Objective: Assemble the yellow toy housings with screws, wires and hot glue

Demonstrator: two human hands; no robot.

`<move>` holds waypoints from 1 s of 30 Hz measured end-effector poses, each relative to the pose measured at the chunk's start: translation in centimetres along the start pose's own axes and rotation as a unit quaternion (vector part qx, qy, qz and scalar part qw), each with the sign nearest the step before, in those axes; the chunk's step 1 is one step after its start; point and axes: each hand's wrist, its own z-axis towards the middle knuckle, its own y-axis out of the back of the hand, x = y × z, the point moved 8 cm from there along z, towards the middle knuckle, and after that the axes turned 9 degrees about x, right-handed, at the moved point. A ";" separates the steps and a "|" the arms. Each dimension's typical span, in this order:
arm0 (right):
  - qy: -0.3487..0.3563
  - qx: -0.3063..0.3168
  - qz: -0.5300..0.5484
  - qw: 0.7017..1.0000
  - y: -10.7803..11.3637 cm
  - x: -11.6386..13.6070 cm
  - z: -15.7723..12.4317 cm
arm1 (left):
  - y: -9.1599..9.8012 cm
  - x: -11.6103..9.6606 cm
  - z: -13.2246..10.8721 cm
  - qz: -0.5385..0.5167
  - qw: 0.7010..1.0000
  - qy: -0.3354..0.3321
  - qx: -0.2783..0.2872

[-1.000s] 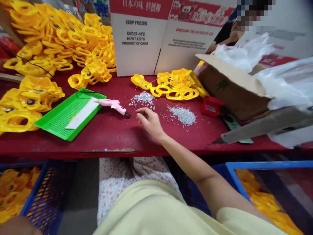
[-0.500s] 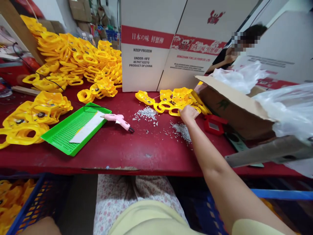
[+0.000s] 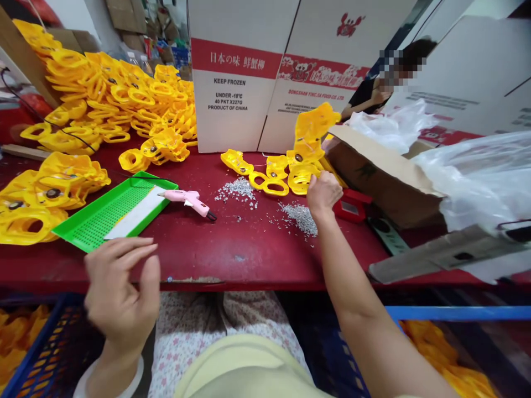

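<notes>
My right hand reaches across the red table and is closed on a yellow plastic part, which stands lifted and tilted above a small heap of like yellow parts. My left hand hovers at the table's near edge with fingers loosely spread and nothing in it. A pink glue gun lies on the table between the hands, its tip near a green tray. Two patches of small silver bits lie by my right hand.
Large piles of yellow parts fill the table's left and back. White cartons stand behind. An open brown box with plastic bags lies right, a red object beside it. Blue crates sit below. Another person sits behind the cartons.
My right hand went from the table's middle to the small heap and lifted a yellow part upright. My left hand came up into view at the near edge.
</notes>
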 end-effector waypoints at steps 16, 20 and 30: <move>0.233 0.412 0.305 0.827 1.2 3.1 -14.0 | -6.4 -5.7 -0.2 0.109 0.975 -0.155 0.120; 0.250 0.547 0.289 0.745 -0.6 4.1 -18.2 | -9.3 -5.0 -1.3 0.197 0.941 -0.191 0.198; 0.390 0.534 0.138 0.737 -4.0 4.5 -18.4 | -12.0 -2.9 -4.3 0.199 0.926 -0.230 0.226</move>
